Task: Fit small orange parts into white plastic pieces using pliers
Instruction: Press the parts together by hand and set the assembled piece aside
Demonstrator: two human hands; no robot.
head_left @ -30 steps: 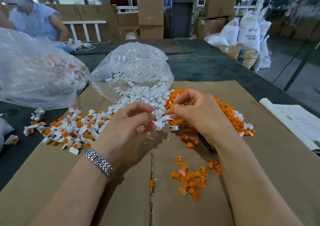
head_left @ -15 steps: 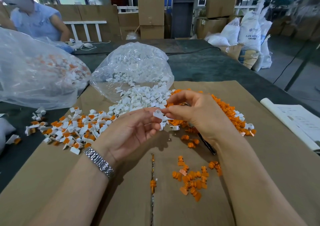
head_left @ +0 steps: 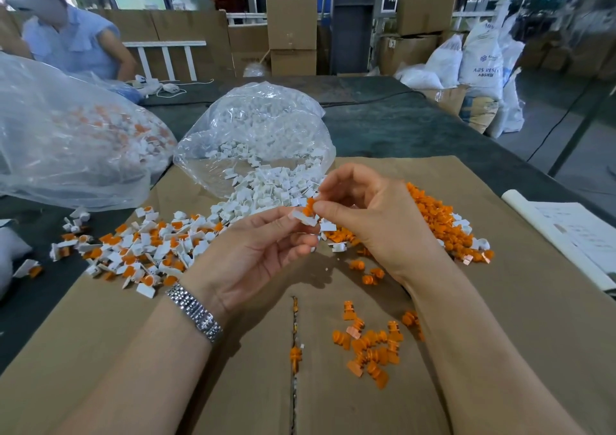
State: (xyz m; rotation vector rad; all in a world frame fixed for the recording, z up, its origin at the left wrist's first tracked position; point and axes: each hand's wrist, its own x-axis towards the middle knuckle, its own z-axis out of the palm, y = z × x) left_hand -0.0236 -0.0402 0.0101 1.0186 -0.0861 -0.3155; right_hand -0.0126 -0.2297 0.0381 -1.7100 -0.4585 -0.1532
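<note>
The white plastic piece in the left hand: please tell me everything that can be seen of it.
The white plastic piece is small, flat-sided and glossy, tilted down to the right. The left hand pinches its left end above the cardboard. An orange part, pinched by the right hand, sits at its top. Its far side is hidden.

Small orange part (head_left: 309,206) sits atop tilted white plastic piece (head_left: 304,218).

Stacked cardboard boxes (head_left: 292,31) and white sacks (head_left: 480,64) behind a dark table (head_left: 416,124)

Matt cardboard sheet (head_left: 466,301) (glossy plastic bag (head_left: 260,124))
</note>
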